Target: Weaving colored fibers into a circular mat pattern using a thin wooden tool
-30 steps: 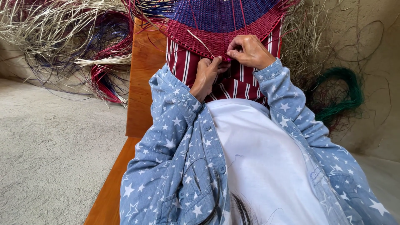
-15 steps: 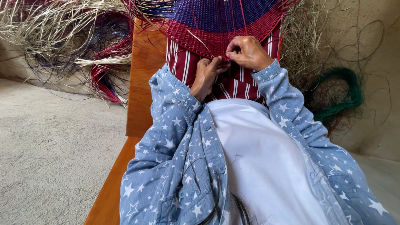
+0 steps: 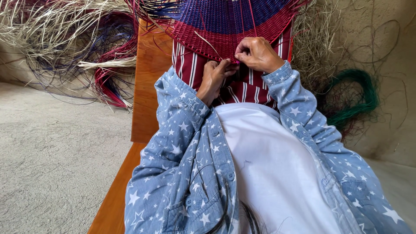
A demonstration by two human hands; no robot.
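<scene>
The woven piece (image 3: 229, 26), blue above and red along its rim, is resting at the person's knees. The right hand (image 3: 258, 54) is curling knuckles-up over that red edge, fingertips pinching a strand. The left hand (image 3: 213, 78) is reaching up beside it, fingers closing on the same rim. Loose straw bundles (image 3: 65, 39) are lying left; a green coil (image 3: 359, 95) is sitting right.

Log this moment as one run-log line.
left hand: pinching the mat's edge | right hand: gripping the edge beside it | thing: red and blue woven mat | nearby: loose straw, green coil
</scene>
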